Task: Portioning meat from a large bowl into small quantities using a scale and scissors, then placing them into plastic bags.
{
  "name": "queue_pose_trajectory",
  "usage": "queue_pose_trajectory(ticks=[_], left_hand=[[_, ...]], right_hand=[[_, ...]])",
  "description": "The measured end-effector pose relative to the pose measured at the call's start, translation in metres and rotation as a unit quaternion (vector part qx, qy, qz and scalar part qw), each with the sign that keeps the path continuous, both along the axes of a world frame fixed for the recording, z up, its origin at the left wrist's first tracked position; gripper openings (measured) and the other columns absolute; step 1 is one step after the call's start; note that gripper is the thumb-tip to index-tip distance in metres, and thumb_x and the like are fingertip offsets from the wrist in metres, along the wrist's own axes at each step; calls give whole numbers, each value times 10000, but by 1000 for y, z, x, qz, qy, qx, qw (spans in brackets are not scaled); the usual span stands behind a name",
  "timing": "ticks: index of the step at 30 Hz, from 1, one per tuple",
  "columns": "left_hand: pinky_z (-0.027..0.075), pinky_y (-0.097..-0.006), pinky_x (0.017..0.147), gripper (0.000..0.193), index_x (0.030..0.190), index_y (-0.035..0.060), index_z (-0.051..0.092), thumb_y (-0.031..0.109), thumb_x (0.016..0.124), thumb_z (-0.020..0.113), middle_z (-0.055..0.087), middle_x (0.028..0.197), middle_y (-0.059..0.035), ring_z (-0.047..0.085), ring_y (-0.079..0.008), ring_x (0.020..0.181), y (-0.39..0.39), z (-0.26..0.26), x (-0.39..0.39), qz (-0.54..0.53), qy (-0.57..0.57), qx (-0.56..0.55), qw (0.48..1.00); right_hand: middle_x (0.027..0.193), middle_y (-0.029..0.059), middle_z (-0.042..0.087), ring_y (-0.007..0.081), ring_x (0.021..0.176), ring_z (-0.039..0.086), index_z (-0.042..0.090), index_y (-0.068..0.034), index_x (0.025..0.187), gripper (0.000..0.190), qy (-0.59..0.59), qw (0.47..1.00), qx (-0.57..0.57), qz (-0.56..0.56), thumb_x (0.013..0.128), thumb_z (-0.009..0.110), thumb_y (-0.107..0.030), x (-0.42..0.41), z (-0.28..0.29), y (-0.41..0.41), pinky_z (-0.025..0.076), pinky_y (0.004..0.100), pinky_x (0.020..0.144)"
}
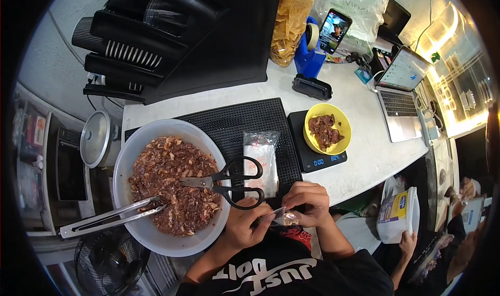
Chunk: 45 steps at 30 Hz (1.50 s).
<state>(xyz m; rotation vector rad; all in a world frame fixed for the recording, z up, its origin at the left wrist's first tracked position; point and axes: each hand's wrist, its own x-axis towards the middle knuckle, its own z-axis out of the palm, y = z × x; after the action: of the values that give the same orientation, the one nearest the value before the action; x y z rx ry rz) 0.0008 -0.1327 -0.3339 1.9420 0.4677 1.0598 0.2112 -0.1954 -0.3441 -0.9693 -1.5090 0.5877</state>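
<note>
Pinched between my left hand (250,222) and my right hand (308,203) is a small clear plastic bag (290,219), held close to my shirt. Its contents, if any, cannot be made out. To the left stands a large white plastic bowl (122,186) of dark marinated meat (172,218). Black-handled scissors (254,164) rest with their blades in the meat and their handles past the rim, near my left hand. Metal tongs (97,218) lean over the bowl's left side. Beyond my hands lies an opened pack of plastic bags (259,159).
A black rubber mat (234,118) lies under the pack. At right, a yellow bowl (347,133) with meat sits on a lit digital scale (308,164). Farther back are a blue tape dispenser (308,61), a phone (335,30) and a laptop (400,104). A nearby person's hand (408,241) holds a plastic tub (398,216).
</note>
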Motion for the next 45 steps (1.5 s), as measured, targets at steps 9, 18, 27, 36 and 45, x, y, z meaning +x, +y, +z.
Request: queue_pose_trajectory(ticks=[9,18,27,36,45], left_hand=[[462,-249,551,124,831,18,662,37,888,770,679,705,-64,615,-119,560,-1,2,-3,13,45,-27,999],[388,-283,504,317,806,-4,635,229,1021,623,628,677,-70,562,-141,516,-2,-3,-4,22,13,-58,998],[369,-273,490,360,762,19,619,278,976,747,592,626,-45,526,-110,496,-2,1,-6,-4,-3,-104,995],[356,-269,480,273,716,27,633,118,886,826,591,599,-36,524,-100,488,-3,8,1,24,44,-100,994],[523,-284,627,195,979,-2,714,109,870,832,733,792,-98,698,-183,650,0,2,3,77,70,-5,995]], right_hand=[[869,139,742,235,772,712,690,28,843,184,237,965,-96,57,914,798,-103,0,1,-13,560,350,702],[814,172,724,273,764,714,691,47,809,187,110,981,-149,65,902,788,-84,0,4,-12,568,350,719],[855,145,741,246,781,739,688,22,818,159,135,977,-156,58,884,819,-40,3,-5,-15,568,333,711],[805,141,749,255,776,748,707,14,793,167,144,980,-118,67,858,846,-51,3,-8,-16,581,343,721],[811,151,735,210,744,711,704,19,815,188,223,967,-119,4,872,851,-82,-6,4,-21,563,326,690]])
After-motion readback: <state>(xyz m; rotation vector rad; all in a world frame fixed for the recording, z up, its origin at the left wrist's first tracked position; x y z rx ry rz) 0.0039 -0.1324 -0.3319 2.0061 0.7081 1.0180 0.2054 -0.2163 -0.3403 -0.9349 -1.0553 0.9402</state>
